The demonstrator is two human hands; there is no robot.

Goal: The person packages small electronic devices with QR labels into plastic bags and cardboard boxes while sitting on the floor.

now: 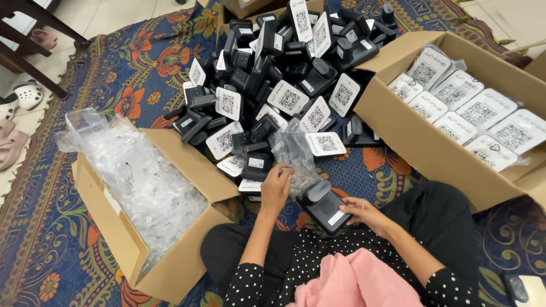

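- Just below the middle of the frame, our right hand closes its grip on the lower edge of a black stand; it looks rigid, light and smooth, so we judge its edges the surest hold.
- Our left hand pinches the clear bag over the stand's top: thin, soft, slippery film, best held at its open mouth.
- More stands are piled above on the rug, between two boxes.
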